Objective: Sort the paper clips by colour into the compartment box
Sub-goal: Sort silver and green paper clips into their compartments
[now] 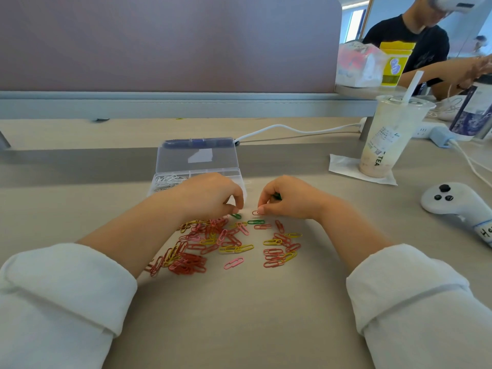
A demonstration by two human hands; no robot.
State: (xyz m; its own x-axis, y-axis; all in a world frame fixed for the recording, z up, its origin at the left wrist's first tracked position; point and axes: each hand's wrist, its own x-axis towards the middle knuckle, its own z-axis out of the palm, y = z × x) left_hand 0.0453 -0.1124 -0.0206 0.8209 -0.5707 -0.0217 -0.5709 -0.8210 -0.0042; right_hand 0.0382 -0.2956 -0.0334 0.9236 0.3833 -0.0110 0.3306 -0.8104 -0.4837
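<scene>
Holding white clips (167, 181) in its left compartment, open compartment box (229, 171), right hand (287, 198) clutching green clips (277, 196), left hand (210, 195) hold unclear

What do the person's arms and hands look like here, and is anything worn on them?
The left hand and right hand are bare: no gloves, rings or watch show. The left sleeve and right sleeve are white, each folded back into a thick cuff, leaving the forearms uncovered.
</scene>
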